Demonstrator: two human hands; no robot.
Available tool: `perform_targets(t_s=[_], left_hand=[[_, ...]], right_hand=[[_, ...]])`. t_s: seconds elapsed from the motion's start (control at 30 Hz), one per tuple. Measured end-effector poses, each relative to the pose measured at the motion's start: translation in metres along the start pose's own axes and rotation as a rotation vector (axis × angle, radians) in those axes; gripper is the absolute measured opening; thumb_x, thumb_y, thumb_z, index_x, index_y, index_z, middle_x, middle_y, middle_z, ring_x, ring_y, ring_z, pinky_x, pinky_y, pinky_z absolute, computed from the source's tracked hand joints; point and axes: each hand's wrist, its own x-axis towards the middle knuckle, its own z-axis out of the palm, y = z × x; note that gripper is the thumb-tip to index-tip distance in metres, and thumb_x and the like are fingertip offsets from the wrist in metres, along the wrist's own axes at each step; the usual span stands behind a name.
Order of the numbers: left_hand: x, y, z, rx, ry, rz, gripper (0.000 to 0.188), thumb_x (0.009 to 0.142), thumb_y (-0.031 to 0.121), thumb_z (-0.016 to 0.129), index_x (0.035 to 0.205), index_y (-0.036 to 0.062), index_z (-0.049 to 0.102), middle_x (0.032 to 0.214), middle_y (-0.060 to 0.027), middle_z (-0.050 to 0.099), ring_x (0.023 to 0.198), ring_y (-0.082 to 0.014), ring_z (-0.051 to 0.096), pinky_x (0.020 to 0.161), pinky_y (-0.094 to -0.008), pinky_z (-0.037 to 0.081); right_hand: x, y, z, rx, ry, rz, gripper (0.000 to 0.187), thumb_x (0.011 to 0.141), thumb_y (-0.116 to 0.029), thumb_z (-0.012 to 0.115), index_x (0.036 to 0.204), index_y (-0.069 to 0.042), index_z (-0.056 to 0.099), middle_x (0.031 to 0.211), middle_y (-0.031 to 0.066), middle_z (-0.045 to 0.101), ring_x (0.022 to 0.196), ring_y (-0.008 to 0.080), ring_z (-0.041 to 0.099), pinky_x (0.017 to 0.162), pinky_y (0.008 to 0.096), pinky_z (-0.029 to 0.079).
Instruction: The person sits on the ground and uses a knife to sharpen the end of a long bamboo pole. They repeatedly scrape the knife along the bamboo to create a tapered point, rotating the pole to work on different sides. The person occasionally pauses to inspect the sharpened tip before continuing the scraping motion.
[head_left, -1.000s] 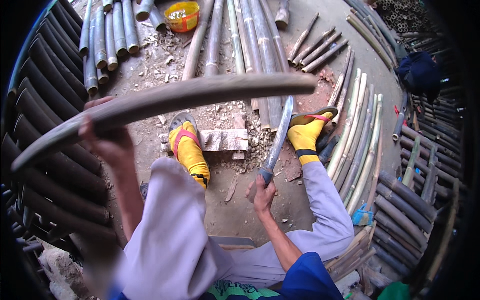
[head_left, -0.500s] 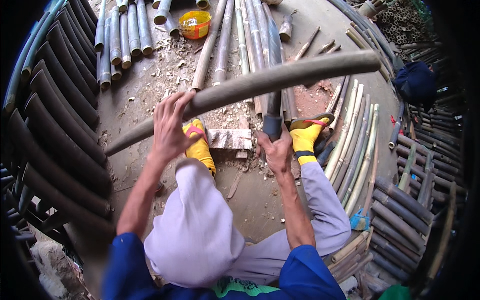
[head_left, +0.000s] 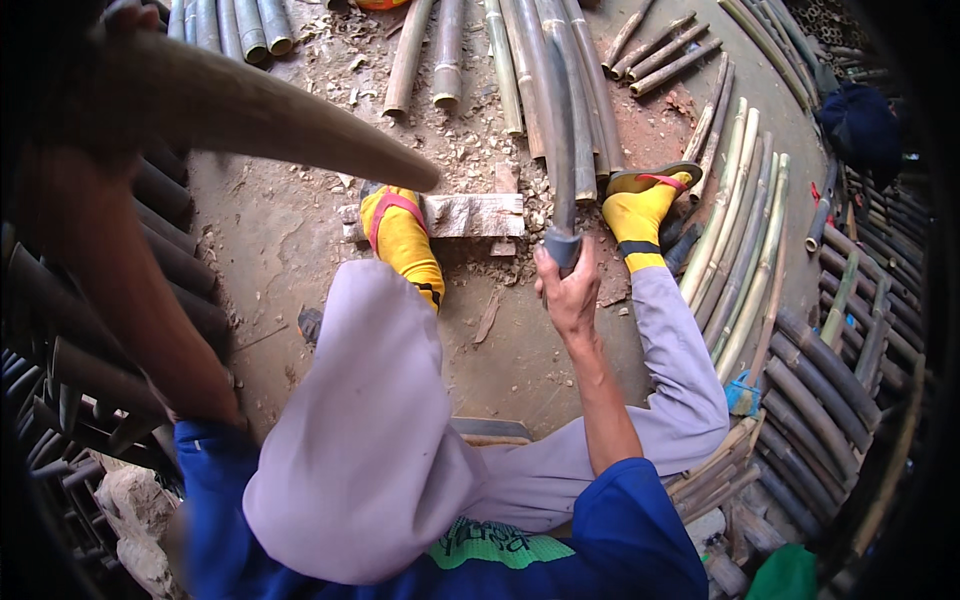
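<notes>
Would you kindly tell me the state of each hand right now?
Left hand: holding the bamboo, grip partly hidden in shadow.
Right hand: closed, holding the knife.

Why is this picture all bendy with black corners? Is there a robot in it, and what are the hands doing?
No robot here: these are a person's own bare hands. The camera is worn on their head, looking down, and its very wide lens bends straight things near the edge. The left hand, in shadow, holds up a brown pole, likely bamboo. The right hand grips a long-bladed knife by its handle. On the ground lie bamboo poles, wood shavings and a pale board. The yellow socks are on the person's feet.
</notes>
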Motion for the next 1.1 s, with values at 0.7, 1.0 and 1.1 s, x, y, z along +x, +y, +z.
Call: perform_targets(t_s=[0.7, 1.0, 1.1], left_hand=[[-0.037, -0.124, -0.024, -0.209, 0.366, 0.069, 0.044, 0.063, 0.026, 0.058, 0.097, 0.0007, 0.048, 0.088, -0.0092, 0.044, 0.084, -0.019, 0.046, 0.083, -0.035, 0.034], [-0.03, -0.125, -0.021, -0.167, 0.452, 0.066, 0.032, 0.06, 0.027, 0.059, 0.082, 0.0058, 0.05, 0.085, -0.0076, 0.044, 0.081, -0.0177, 0.045, 0.079, -0.0335, 0.034], [-0.032, -0.123, -0.018, -0.162, 0.45, 0.073, 0.034, 0.06, 0.028, 0.059, 0.084, 0.0055, 0.051, 0.086, -0.0078, 0.044, 0.082, -0.0181, 0.045, 0.08, -0.034, 0.033]], right_hand=[[0.015, 0.082, 0.021, -0.201, -0.172, 0.268, 0.045, 0.089, -0.045, 0.055, 0.096, -0.002, 0.049, 0.071, 0.015, 0.064, 0.058, 0.0246, 0.065, 0.051, 0.0386, 0.051], [0.014, 0.094, 0.034, -0.33, -0.113, 0.135, 0.047, 0.089, -0.045, 0.056, 0.096, 0.0, 0.046, 0.074, 0.0159, 0.064, 0.064, 0.0307, 0.066, 0.053, 0.0397, 0.051], [0.016, 0.056, 0.019, -0.276, -0.169, 0.201, 0.045, 0.088, -0.044, 0.058, 0.095, 0.0, 0.047, 0.075, 0.0173, 0.064, 0.068, 0.0308, 0.067, 0.054, 0.0384, 0.051]])
